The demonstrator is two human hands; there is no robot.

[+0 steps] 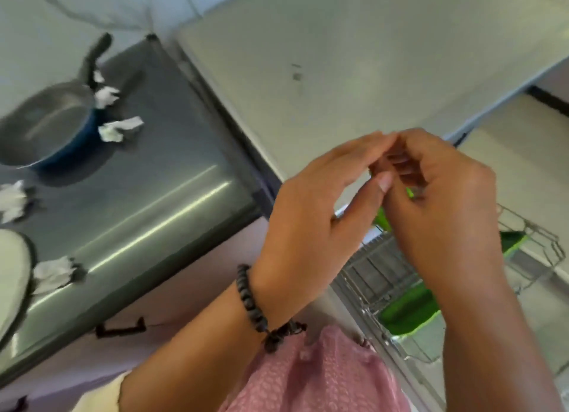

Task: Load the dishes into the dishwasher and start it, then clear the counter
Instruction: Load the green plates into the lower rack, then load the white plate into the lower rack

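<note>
Working both hands together over the pulled-out dishwasher rack (385,276), I have my left hand (311,227) and right hand (443,214) meeting at the fingertips around something small with a bright green edge; whether it is pinched in the right hand, the left, or both, I cannot tell, since my fingers hide it. I judge I am still in the loading step, so next I must lower this piece cleanly into the wire rack, where green dishes (409,310) already sit. Beyond my beaded bracelet (251,297), the steel tabletop (160,177) to my left carries crumpled paper scraps (120,128) and a dark blue saucepan (46,125), so clearing remains undone. Farther off lies a pale, blurred tabletop (338,57).
</note>
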